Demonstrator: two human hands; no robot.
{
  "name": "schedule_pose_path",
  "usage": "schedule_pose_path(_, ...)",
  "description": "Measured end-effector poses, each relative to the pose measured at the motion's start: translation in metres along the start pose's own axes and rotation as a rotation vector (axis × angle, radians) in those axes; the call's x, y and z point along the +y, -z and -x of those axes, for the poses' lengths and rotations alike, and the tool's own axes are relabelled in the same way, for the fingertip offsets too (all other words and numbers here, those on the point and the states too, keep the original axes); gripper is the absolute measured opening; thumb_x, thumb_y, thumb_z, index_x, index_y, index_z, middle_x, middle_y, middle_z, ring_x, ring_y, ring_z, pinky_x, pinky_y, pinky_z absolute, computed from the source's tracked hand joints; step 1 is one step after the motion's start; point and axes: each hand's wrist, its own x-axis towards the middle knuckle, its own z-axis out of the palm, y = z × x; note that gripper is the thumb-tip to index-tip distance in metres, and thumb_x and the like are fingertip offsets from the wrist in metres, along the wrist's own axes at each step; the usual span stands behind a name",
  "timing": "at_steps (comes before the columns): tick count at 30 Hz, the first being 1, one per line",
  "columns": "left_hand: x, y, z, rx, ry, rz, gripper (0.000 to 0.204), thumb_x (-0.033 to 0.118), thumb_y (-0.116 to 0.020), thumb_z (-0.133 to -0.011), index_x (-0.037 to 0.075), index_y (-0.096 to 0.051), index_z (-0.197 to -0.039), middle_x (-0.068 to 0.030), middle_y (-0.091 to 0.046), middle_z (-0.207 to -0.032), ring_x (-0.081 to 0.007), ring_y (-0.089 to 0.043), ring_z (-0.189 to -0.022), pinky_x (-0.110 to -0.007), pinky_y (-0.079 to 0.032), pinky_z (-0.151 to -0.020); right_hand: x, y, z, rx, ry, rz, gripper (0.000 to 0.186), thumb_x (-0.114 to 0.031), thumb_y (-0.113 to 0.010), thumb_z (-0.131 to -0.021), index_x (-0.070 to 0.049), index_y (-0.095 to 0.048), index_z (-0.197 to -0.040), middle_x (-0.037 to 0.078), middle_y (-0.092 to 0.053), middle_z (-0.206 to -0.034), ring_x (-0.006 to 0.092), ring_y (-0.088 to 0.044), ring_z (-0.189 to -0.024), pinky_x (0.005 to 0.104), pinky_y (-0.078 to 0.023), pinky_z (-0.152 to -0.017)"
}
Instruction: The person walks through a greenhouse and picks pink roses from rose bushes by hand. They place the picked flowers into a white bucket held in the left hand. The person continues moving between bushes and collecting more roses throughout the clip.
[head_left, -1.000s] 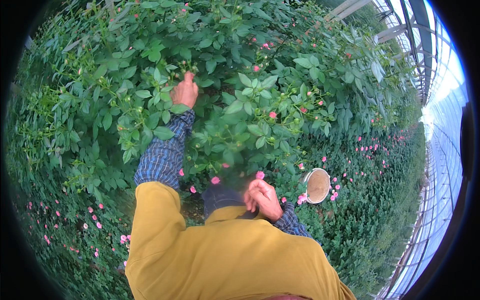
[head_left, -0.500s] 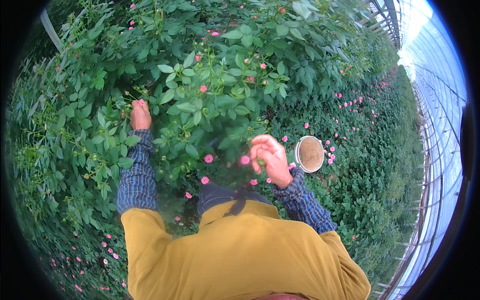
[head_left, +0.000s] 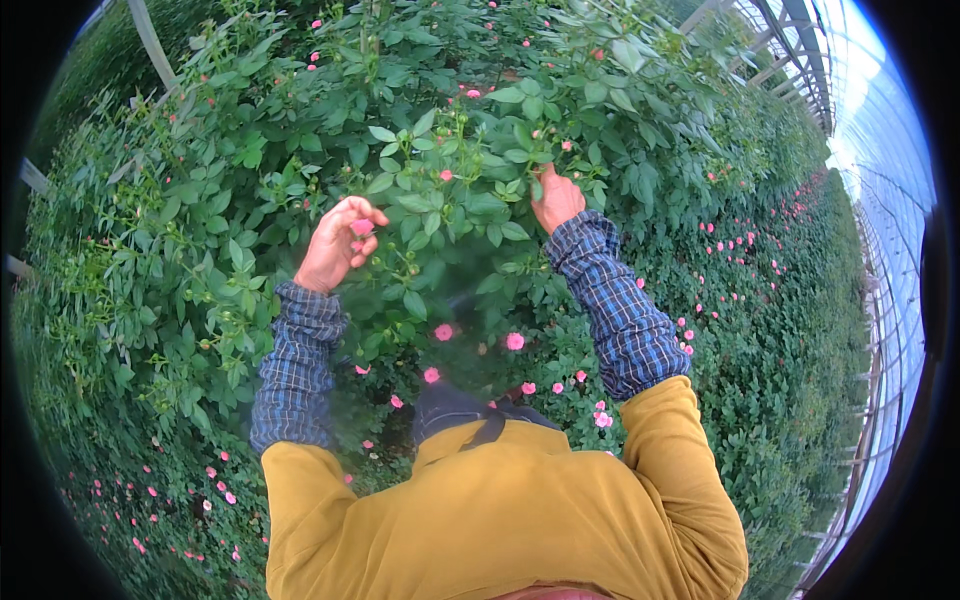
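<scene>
My left hand (head_left: 338, 245) is raised in front of the rose bush, its fingers curled around a pink rose head (head_left: 362, 228). My right hand (head_left: 558, 202) reaches into the leaves on the right side of the middle bush (head_left: 440, 205). Its fingers are bent together, with the tips partly behind foliage, so what they grip is hidden. Just above it, a small pink bloom (head_left: 567, 146) shows among the leaves. Another pink bloom (head_left: 446, 175) stands between my hands.
Dense green rose foliage (head_left: 180, 260) surrounds me, with pink blossoms (head_left: 515, 341) scattered low near my legs. A long planted row (head_left: 760, 300) runs along the right, beside a clear plastic greenhouse wall (head_left: 900, 220). A pale post (head_left: 150, 42) rises at the far left.
My left hand has drawn back from the left foliage toward the middle with a pink rose head. My right hand has moved up into the bush. The white bucket is out of sight.
</scene>
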Motion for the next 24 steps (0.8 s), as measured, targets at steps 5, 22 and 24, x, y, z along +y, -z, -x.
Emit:
schedule_pose_path(5,0.002,-0.034,-0.010,-0.084,-0.163,-0.455,0.020,0.012,-0.052,-0.090,0.007,-0.060,-0.107,0.0065,-0.048,-0.063,-0.0021,-0.039,-0.052,-0.018,-0.031,-0.048,0.000,-0.012,-0.001,0.067,-0.001,-0.192,0.022,-0.024,-0.051,-0.087,-0.005,-0.053,-0.099,0.023,-0.062,-0.078,0.0434,-0.059,-0.070,0.0508,-0.048,-0.061)
schedule_pose_path(22,-0.009,-0.082,-0.061,0.082,-0.327,-1.015,0.035,0.029,-0.053,-0.089,-0.002,-0.059,-0.104,-0.0023,-0.056,-0.055,-0.0083,-0.051,-0.048,-0.026,-0.040,-0.050,-0.018,0.032,0.089,-0.421,-0.588,-1.613,0.032,-0.036,-0.042,-0.096,-0.005,-0.051,-0.097,0.004,-0.049,-0.061,0.0146,-0.045,-0.044,0.0259,-0.032,-0.038)
schedule_pose_path(24,-0.006,-0.079,-0.068,0.016,-0.231,-0.851,0.037,0.032,-0.051,-0.090,-0.002,-0.061,-0.101,-0.0018,-0.055,-0.055,-0.0074,-0.050,-0.048,-0.026,-0.038,-0.049,-0.017,0.033,0.106,-0.448,-0.639,-1.638,0.030,-0.033,-0.042,-0.095,-0.005,-0.052,-0.096,0.004,-0.049,-0.062,0.0153,-0.045,-0.045,0.0262,-0.032,-0.039)
